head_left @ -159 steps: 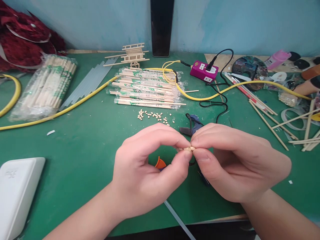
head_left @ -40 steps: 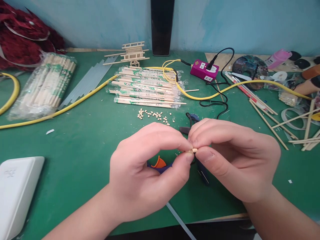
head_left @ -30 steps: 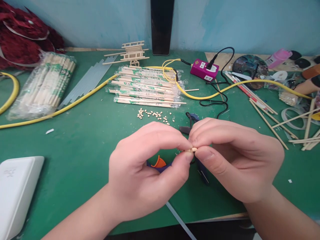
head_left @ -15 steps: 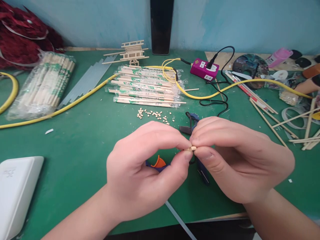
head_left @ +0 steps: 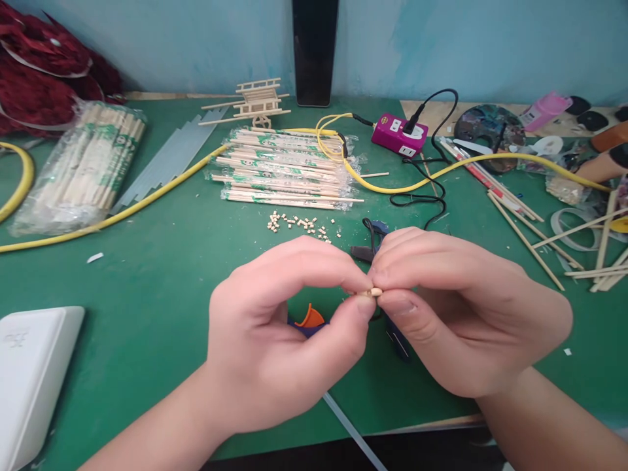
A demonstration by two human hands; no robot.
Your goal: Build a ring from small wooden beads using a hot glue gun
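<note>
Pinched between the fingertips of both hands is a small piece of pale wood (head_left: 376, 292), mostly covered by the fingers. My left hand (head_left: 289, 333) grips it from the left with thumb and forefinger. From the right, my right hand (head_left: 461, 314) closes thumb and fingers on the same spot, and the fingertips of both hands meet. Behind and below the hands lies a blue glue gun (head_left: 400, 341) with an orange trigger (head_left: 310, 316), partly hidden. A translucent glue stick (head_left: 350, 428) sticks out toward the table's front edge. Small cut wood bits (head_left: 304, 224) lie scattered beyond the hands.
Wrapped chopsticks (head_left: 289, 171) lie mid-table, with a chopstick model cart (head_left: 258, 104) behind. A yellow cable (head_left: 161, 204) runs across to a purple power outlet (head_left: 400, 134). At left are a white box-shaped device (head_left: 36, 366) and a chopstick pack (head_left: 88, 163); loose sticks (head_left: 524, 242) lie right.
Both hands keep their pinch on the small wood piece and barely move. The whole view has shifted very slightly.
</note>
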